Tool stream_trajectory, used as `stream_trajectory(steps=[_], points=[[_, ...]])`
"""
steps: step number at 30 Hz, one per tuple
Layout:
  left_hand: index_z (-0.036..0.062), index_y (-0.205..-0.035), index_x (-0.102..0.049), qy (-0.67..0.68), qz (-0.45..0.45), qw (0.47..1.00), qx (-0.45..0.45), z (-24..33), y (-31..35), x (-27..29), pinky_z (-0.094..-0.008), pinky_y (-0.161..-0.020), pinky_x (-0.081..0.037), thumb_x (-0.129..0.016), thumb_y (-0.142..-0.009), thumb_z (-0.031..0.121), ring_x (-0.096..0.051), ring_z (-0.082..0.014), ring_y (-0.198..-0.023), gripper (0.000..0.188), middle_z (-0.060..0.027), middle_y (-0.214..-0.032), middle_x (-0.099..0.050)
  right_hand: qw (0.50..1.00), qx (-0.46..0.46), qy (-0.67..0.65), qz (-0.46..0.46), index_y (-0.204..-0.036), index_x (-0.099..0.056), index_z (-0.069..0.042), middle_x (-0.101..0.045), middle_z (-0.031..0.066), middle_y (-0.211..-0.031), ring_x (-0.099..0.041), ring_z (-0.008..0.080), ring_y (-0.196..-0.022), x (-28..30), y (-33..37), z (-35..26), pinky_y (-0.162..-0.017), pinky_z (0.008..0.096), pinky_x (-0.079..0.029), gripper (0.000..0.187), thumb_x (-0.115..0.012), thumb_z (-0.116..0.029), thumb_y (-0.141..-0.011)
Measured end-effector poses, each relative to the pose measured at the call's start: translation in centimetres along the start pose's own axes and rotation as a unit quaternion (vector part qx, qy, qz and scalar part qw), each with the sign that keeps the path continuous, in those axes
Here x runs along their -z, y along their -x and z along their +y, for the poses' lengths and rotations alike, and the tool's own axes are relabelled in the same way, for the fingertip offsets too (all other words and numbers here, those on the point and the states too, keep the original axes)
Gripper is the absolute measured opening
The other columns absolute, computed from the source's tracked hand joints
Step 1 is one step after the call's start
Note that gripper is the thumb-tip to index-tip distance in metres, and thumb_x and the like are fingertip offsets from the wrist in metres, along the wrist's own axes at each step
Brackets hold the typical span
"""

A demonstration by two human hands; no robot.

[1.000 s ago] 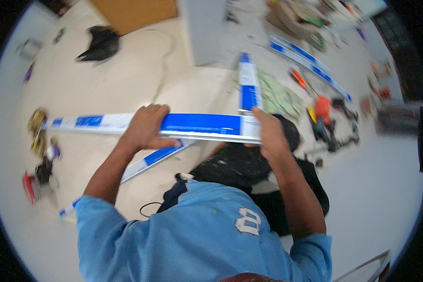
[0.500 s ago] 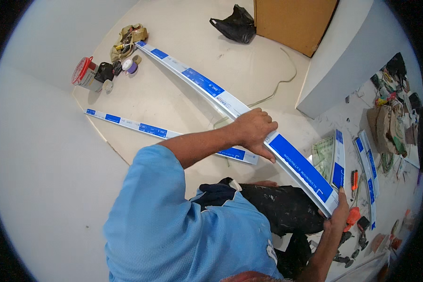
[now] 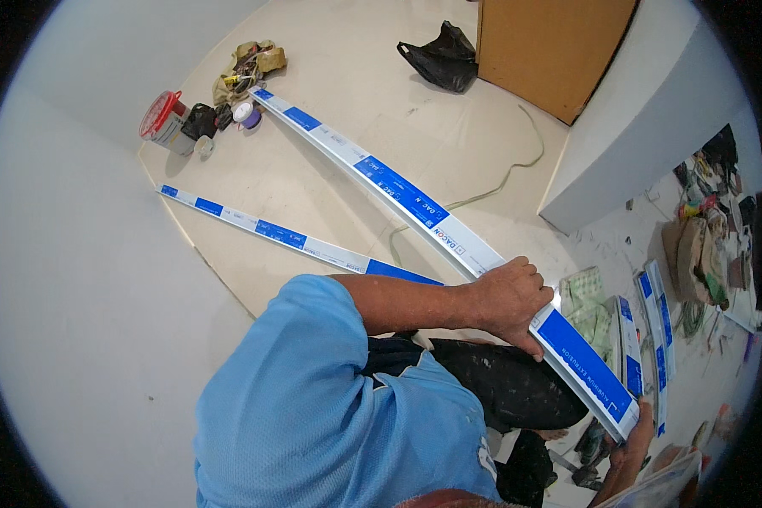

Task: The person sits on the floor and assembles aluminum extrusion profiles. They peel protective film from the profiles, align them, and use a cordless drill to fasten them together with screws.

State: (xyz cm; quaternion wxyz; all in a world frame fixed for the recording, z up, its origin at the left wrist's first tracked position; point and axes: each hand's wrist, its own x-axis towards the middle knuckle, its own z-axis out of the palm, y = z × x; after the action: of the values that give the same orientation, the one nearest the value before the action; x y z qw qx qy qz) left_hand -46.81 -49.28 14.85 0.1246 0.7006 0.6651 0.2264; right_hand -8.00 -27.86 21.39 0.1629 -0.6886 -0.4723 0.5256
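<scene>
A long aluminium profile (image 3: 398, 193), white with blue printed film, slants from the far left floor down to my hands at the near right. My left hand (image 3: 512, 298) is closed around it before its last blue block, fingers over the far edge and thumb at the near edge. At its near end, my right hand (image 3: 642, 430) grips the profile from below and the side; most of those fingers are hidden. A second, similar profile (image 3: 281, 235) lies on the floor to the left, partly covered by my left arm.
Shorter profiles (image 3: 659, 339) lie at right, beside a green patterned cloth (image 3: 586, 306). A bucket (image 3: 166, 127) with a red rim and a tool bag (image 3: 250, 68) stand far left. Beyond are a black plastic bag (image 3: 443, 59), a cardboard box (image 3: 554, 51) and a cable (image 3: 510, 173). A wall corner juts in.
Both hands and the near end of the held profile have moved right and toward me. My grip on it looks the same. The whole view has shifted slightly.
</scene>
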Motion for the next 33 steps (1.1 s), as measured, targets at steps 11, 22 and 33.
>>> stream_trajectory(steps=[11,22,33], points=[[-0.0002,-0.096,-0.072,-0.074,-0.002,0.996,0.05,-3.1,1.4,-1.1,-0.0441,-0.091,-0.05,-0.079,-0.067,0.089,-0.069,-0.0345,-0.089,0.094,-0.0183,-0.086,-0.071,0.998,0.008,-0.004,-0.057,-0.124,-0.067,-0.001,-0.077,0.0123,-0.09,-0.074,0.0201,-0.062,-7.1,-3.2,1.6,-0.038,0.0332,-0.054,0.051,-0.063,-0.047,-0.103],[0.0054,-0.086,-0.062,-0.106,0.037,0.99,0.082,-4.8,7.6,-2.1,-0.0508,-0.083,-0.047,-0.093,-0.059,0.075,-0.061,-0.0386,-0.085,0.081,-0.0174,-0.085,-0.062,0.988,0.01,-0.067,-0.137,-0.125,-0.071,-0.001,-0.074,0.0111,-0.096,-0.074,0.0241,-0.076,-10.9,-2.0,4.3,-0.056,0.0422,-0.06,0.048,-0.066,-0.044,-0.104],[0.0071,-0.091,-0.06,-0.174,0.034,0.981,0.082,-4.7,13.5,0.6,-0.046,-0.079,-0.044,-0.088,-0.067,0.082,-0.057,-0.0287,-0.08,0.083,-0.0122,-0.083,-0.057,0.987,0.02,-0.102,-0.127,-0.098,-0.072,0.004,-0.067,0.0094,-0.083,-0.058,0.0165,-0.076,-14.5,5.5,5.5,-0.072,0.0366,-0.047,0.045,-0.063,-0.04,-0.107]])
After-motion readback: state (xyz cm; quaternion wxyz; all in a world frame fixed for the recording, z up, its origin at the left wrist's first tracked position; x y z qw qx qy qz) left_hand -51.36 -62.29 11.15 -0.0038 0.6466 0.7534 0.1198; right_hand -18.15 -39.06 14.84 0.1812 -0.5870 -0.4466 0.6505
